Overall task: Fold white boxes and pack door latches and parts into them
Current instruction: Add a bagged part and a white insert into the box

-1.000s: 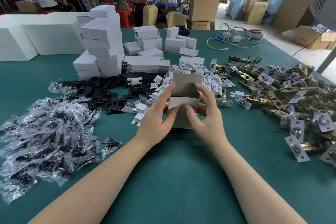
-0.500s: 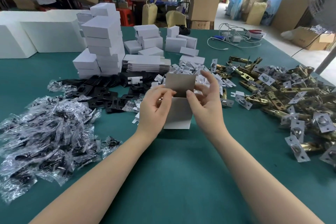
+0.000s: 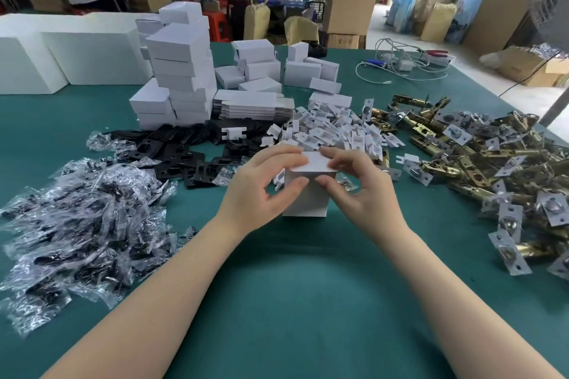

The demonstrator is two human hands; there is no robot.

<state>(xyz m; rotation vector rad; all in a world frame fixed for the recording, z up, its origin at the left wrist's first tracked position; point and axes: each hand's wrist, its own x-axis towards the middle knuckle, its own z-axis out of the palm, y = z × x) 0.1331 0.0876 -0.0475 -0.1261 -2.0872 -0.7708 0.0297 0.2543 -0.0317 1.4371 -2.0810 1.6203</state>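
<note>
Your left hand (image 3: 261,184) and right hand (image 3: 357,184) meet at frame centre. Both forearms reach up from the bottom corners. Fingers and thumbs curl, pinching.

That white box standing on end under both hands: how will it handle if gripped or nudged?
The white box looks like thin folded card, so it is probably light and would dent under a firm squeeze. It stands on its small end on the green table, so a sideways push may tip it. The left hand and right hand pinch its top flap, which likely flexes easily.
</note>
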